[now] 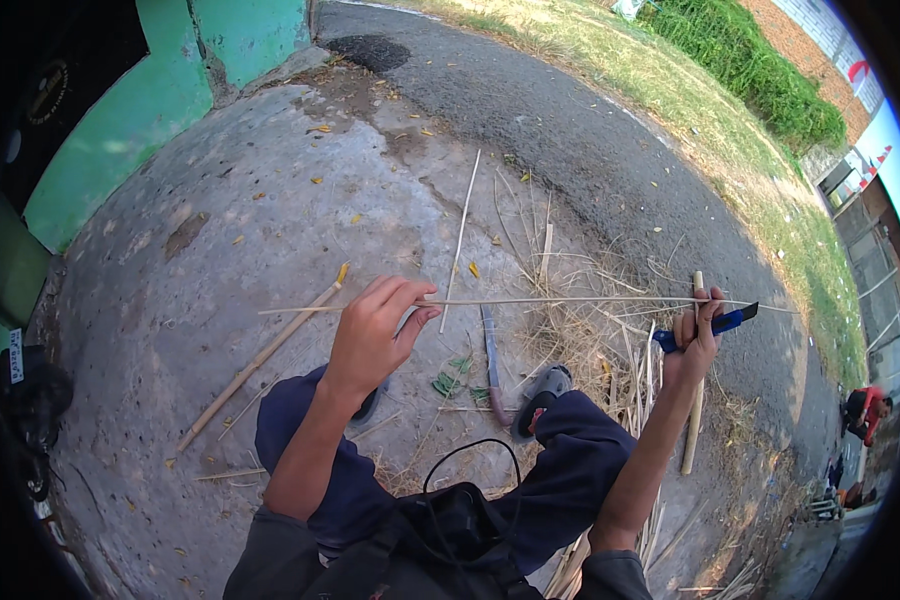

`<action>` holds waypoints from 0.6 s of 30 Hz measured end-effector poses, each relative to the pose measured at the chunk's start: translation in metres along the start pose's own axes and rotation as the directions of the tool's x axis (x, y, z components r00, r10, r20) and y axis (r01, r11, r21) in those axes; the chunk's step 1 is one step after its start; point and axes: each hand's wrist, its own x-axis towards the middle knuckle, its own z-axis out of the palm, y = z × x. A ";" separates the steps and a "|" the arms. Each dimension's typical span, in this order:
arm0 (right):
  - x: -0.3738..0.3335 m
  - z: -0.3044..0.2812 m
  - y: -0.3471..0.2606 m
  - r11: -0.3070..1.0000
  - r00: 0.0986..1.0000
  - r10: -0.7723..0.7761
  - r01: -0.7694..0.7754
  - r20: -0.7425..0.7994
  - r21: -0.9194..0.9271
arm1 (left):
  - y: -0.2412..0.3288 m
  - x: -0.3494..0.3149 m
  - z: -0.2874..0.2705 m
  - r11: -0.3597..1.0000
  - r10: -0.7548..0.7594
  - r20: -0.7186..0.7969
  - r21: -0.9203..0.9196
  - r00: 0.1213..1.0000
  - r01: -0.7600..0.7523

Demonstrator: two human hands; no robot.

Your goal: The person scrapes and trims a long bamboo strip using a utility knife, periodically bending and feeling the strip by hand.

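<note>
A long, thin bamboo strip (pixel 550 300) runs nearly level across the view in front of me. My left hand (pixel 378 325) pinches it between thumb and fingers, a short length sticking out to the left. Closed around a blue utility knife (pixel 733 320), my right hand (pixel 698 340) is at the strip's right part; its dark blade points up and right. Whether the blade touches the strip I cannot tell. Below the strip, a long knife (pixel 492 360) with a brown handle lies on the ground. Another thin strip (pixel 462 235) lies beyond, passing beneath the held one.
Bamboo shavings (pixel 575 345) are heaped between my feet and right hand. A bamboo stick (pixel 260 358) lies left, a thicker piece (pixel 693 425) right. My shoe (pixel 545 392) is beside the long knife. A green wall (pixel 120 150) stands left; a person in red (pixel 867 412) is far right.
</note>
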 end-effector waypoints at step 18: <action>-0.094 0.124 0.043 0.360 0.857 0.123 0.431 0.500 -0.828 | 0.031 -0.020 0.024 0.969 -0.234 0.075 0.100 0.969 0.226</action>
